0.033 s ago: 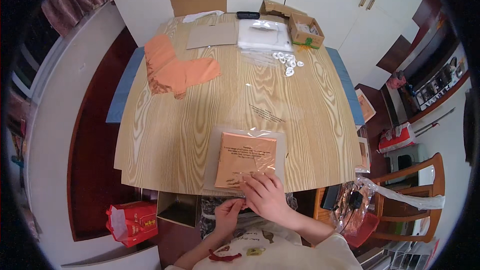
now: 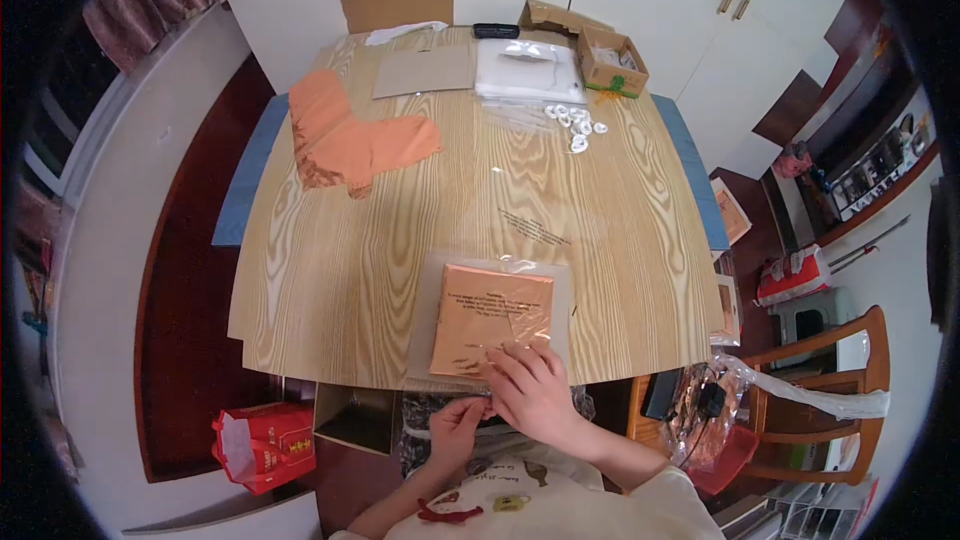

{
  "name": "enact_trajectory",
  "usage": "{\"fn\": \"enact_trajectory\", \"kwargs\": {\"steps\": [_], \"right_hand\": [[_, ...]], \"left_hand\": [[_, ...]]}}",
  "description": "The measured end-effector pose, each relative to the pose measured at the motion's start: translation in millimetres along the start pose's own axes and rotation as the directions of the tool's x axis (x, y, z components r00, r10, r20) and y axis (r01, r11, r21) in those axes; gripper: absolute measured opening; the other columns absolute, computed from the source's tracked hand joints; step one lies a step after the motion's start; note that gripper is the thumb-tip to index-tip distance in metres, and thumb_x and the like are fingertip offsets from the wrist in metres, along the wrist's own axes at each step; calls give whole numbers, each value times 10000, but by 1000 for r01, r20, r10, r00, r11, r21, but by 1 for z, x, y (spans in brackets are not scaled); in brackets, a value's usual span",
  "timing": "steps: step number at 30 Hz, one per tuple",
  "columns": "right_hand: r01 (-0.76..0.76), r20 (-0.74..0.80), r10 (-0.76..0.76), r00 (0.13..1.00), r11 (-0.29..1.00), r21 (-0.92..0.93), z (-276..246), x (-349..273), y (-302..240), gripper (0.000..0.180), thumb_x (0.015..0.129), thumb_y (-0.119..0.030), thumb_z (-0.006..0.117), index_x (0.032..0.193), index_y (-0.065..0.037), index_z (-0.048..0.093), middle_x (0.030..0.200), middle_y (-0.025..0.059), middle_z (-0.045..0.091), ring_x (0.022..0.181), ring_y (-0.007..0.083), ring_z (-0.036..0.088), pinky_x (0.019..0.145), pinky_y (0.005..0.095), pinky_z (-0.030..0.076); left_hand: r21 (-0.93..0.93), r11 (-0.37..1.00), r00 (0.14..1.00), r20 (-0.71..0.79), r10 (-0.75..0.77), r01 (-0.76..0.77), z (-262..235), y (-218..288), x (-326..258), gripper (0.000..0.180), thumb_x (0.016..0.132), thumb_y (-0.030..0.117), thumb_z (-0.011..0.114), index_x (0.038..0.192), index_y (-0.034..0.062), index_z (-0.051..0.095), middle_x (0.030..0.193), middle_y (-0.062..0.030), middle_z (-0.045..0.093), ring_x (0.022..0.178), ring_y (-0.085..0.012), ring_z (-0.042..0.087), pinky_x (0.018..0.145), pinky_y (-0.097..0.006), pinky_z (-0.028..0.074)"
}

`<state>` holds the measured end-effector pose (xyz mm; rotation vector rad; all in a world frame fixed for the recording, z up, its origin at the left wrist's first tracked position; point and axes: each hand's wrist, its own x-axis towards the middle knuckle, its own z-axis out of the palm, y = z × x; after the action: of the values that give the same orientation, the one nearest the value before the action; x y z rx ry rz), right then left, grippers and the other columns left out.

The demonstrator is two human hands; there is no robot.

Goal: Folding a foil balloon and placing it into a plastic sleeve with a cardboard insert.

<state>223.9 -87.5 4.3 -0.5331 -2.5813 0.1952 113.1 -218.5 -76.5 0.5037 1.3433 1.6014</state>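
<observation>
A square of folded orange cloth (image 2: 478,332) lies in a clear plastic bag (image 2: 560,337) with dark print, at the table's near edge. My right hand (image 2: 530,390) rests over the bag's near part, fingers stretched out and lying on the plastic, thumb toward my left hand. Just below the table edge, my left hand (image 2: 458,430) is closed, its thumb and fingertips pinched together next to the right thumb. Whatever sits between those fingertips is too small to make out.
On the wooden table (image 2: 330,310), an unfolded orange cloth (image 2: 365,145) lies far left. A grey board (image 2: 425,70), a stack of clear bags (image 2: 530,75), several white rings (image 2: 575,122) and a small cardboard box (image 2: 612,62) are at the back. A wooden chair (image 2: 815,410) stands right.
</observation>
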Motion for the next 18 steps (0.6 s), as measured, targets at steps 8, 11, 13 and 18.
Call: {"fn": "enact_trajectory", "kwargs": {"steps": [8, 11, 13, 18], "right_hand": [[-134, 126, 118, 985, 983, 127, -19, 9, 29, 414, 789, -221, 696, 1173, -86, 617, 1195, 116, 593, 1165, 291, 524, 983, 456, 407], [-156, -68, 172, 983, 968, 196, -23, 34, 72, 437, 798, -200, 697, 1196, -50, 597, 1124, 157, 608, 1110, 324, 553, 927, 435, 458], [-279, 52, 275, 960, 927, 250, -24, 44, 92, 416, 828, -188, 681, 1202, -30, 591, 1081, 174, 623, 1034, 334, 589, 888, 407, 479], [-538, 355, 404, 843, 598, 595, 0, 46, 119, 374, 916, -184, 610, 1230, 15, 569, 933, 113, 669, 807, 235, 645, 732, 321, 515]], "left_hand": [[3, 1000, 995, -96, -23, 23, -12, 13, -10, 162, 971, 69, 557, 1055, -40, 642, 938, -76, 682, 835, -134, 641, 781, -271, 525], [13, 1000, 993, -116, 16, -15, -27, 17, -18, 150, 968, 81, 562, 1060, -5, 643, 930, -43, 665, 847, -116, 627, 753, -254, 506], [31, 999, 996, -88, 30, -27, -28, 22, -18, 140, 967, 87, 563, 1056, 16, 645, 928, -27, 654, 855, -104, 618, 735, -244, 493], [42, 989, 978, -161, -135, 144, -15, 35, -13, 141, 965, 85, 565, 1048, 5, 646, 903, -31, 667, 819, -92, 623, 713, -235, 494]]}}
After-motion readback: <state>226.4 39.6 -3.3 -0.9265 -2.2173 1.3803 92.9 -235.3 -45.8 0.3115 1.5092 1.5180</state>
